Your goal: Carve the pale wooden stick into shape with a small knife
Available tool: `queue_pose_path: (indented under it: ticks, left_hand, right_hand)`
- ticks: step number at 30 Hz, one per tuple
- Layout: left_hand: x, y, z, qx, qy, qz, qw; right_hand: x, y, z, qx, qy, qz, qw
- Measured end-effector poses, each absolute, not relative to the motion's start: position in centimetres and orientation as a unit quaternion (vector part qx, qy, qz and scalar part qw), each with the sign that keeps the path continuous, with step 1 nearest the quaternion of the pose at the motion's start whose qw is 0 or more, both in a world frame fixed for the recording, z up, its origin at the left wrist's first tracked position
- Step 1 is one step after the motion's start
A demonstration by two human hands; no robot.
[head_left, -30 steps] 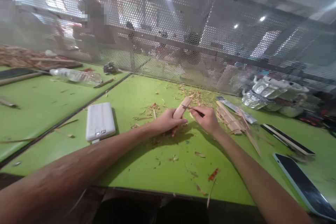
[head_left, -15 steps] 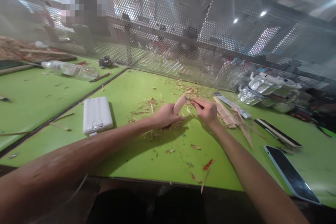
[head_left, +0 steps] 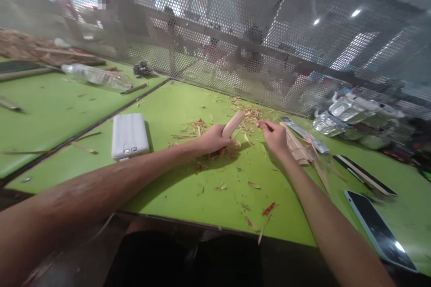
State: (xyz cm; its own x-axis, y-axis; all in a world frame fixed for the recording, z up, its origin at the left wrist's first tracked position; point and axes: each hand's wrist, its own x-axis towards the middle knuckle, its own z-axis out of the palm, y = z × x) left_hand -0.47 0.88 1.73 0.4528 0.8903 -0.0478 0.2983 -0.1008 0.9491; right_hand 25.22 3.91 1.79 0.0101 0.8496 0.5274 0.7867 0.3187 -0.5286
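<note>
Wrapped around a pale, bar-shaped piece of wood (head_left: 233, 124), my left hand (head_left: 212, 140) keeps it tilted up and away over the green table (head_left: 215, 204). To its right, my right hand (head_left: 276, 138) is closed in a pinch, apart from the wood. A small carving knife appears to be in that pinch; its blade barely shows now, and the fist hides the handle. Curled wood shavings (head_left: 249, 114) lie beyond and around both hands.
A white power bank (head_left: 130, 136) lies left. Right are wood strips (head_left: 296, 145), a metal ruler (head_left: 319, 142) and a phone (head_left: 379, 228). A plastic bottle (head_left: 97, 76) lies far left, silvery wrapped packs (head_left: 357, 114) far right. A perforated metal screen (head_left: 218, 49) closes the back.
My right hand has drawn away from the wood to the right; the dark tip between its fingers no longer touches the wood's end. My left hand keeps its hold. The view has shifted slightly.
</note>
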Motion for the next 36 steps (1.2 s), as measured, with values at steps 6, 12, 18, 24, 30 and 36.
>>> queue_pose_path:
  ticks: [6, 12, 18, 24, 30, 36]
  left_hand:
    - [-0.3, 0.5, 2.0, 0.669, 0.439, 0.326, 0.503]
    - [-0.2, 0.5, 1.6, 0.666, 0.442, 0.320, 0.509]
    - [-0.3, 0.8, 1.2, 0.662, 0.432, 0.337, 0.511]
    - [-0.1, 1.1, 0.8, 0.642, 0.407, 0.342, 0.552]
    - [0.2, 0.7, 1.3, 0.657, 0.425, 0.334, 0.525]
    - [0.7, 0.0, 1.6, 0.659, 0.472, 0.335, 0.481]
  right_hand:
    - [24.0, 2.9, 2.3, -0.545, -0.707, 0.067, 0.445]
    - [23.0, 2.3, 2.3, -0.526, -0.726, 0.077, 0.436]
    - [23.2, 2.0, 2.1, -0.533, -0.722, 0.078, 0.434]
    - [21.8, 1.3, 1.6, -0.469, -0.786, 0.058, 0.399]
    - [20.1, 0.2, 1.8, -0.431, -0.832, 0.026, 0.348]
    - [20.0, -0.1, 1.7, -0.477, -0.811, -0.065, 0.332]
